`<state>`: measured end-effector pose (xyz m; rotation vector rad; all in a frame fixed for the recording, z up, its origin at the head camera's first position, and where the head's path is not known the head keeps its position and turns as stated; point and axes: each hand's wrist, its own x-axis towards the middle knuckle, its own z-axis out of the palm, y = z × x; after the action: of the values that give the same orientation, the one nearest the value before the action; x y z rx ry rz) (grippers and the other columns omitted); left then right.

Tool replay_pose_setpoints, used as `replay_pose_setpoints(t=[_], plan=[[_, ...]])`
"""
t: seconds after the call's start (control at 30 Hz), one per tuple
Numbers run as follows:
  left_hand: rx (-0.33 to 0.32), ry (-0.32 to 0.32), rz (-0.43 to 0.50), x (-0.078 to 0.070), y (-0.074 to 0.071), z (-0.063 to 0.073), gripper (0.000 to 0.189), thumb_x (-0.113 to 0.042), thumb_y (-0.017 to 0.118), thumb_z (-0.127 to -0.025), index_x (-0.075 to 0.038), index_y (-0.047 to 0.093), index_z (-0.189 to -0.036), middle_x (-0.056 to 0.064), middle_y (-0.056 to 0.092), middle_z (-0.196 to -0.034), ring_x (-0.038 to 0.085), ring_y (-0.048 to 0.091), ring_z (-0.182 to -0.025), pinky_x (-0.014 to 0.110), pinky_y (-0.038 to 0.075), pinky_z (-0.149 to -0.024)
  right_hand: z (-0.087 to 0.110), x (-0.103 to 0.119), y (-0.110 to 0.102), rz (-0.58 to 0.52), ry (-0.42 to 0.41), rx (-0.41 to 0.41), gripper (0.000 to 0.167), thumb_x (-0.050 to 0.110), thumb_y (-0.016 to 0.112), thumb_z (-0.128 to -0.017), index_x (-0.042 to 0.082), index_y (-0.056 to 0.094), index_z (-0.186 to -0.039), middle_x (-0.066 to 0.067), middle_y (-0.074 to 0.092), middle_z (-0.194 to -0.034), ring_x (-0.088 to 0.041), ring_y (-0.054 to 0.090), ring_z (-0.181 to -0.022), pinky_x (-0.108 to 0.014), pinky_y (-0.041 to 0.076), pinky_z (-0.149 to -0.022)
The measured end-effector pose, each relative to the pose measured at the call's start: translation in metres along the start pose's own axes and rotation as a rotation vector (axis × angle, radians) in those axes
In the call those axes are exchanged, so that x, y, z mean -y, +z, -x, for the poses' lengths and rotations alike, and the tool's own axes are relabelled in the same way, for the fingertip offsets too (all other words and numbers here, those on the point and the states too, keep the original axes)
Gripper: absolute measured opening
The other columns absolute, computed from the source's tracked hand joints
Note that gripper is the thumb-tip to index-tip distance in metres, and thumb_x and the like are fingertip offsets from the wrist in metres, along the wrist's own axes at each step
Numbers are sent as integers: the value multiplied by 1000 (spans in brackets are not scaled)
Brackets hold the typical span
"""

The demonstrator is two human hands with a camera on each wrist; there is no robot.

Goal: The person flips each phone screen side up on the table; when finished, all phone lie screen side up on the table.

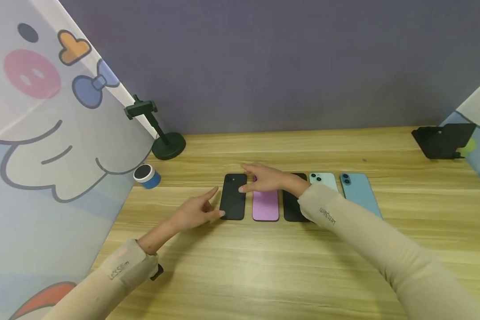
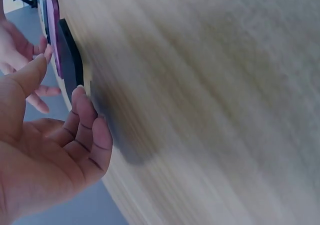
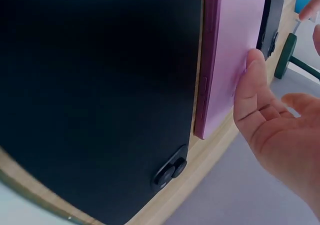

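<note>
Grip: none on either side. Left hand (image 1: 194, 212) released, thumb and index apart, thumb tip at the 7 o'clock corner of the far-left black phone (image 1: 233, 203); whether it presses cannot be told. Right hand (image 1: 266, 178) also released, passing over the pink phone (image 1: 266, 206), its thumb near the black phone's 2 o'clock edge and its index beyond the 1 o'clock corner.

Position: black phone flat on the table (image 1: 264, 275), back up, leftmost in the row. Taken from it, pink phone at 3 o'clock, just beside; further along 3 o'clock, second black phone (image 1: 293, 206), mint phone (image 1: 323, 178), blue phone (image 1: 360, 193). Jar (image 1: 147, 178) between 9 and 10; green stand (image 1: 159, 131) at 10; black stand (image 1: 444, 141) between 2 and 3, well apart.

Risk (judged): uneven pressure from the two hands could skew the black phone; the right hand, low over the pink phone, could drag it off line; the right forearm could brush the phones beneath.

Count: hands 2; phones 5 (black 2, pink 1, mint 1, blue 1); stands 2; jar 1.
</note>
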<state>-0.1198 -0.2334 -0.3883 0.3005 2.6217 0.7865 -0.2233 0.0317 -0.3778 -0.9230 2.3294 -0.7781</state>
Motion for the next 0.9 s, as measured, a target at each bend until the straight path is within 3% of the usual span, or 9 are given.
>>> replay_pose_setpoints(t=[0.33,0.53,0.83,0.9], plan=[[-6,-13,-55,-3,9,1,90,-50,73,-89,-16,28,-160,-4,52,-66,10,43,-56,25,36,-53,-10,1,4,45,51,31,91,52,64,-94,14,18,-162,-18,17,-166,-37,37,-145,-56,31,-118],[-12,-41,-97,-4,11,0,89,-52,73,-88,-19,30,-159,-7,45,-59,9,36,-51,23,29,-49,-12,1,5,54,43,33,88,49,68,-91,15,26,-161,-16,26,-163,-33,46,-137,-53,36,-115],[7,-19,-200,-4,11,-7,96,-57,73,-86,-19,26,-160,-7,47,-58,9,35,-51,25,28,-51,-14,0,2,28,51,40,85,48,68,-91,15,31,-159,-16,28,-162,-34,36,-145,-53,33,-116],[11,-18,-216,-5,12,-9,97,-58,72,-85,-20,24,-161,-6,50,-59,9,37,-51,25,29,-51,-14,0,0,3,52,39,83,47,68,-92,14,33,-158,-16,27,-163,-33,37,-144,-51,37,-113]])
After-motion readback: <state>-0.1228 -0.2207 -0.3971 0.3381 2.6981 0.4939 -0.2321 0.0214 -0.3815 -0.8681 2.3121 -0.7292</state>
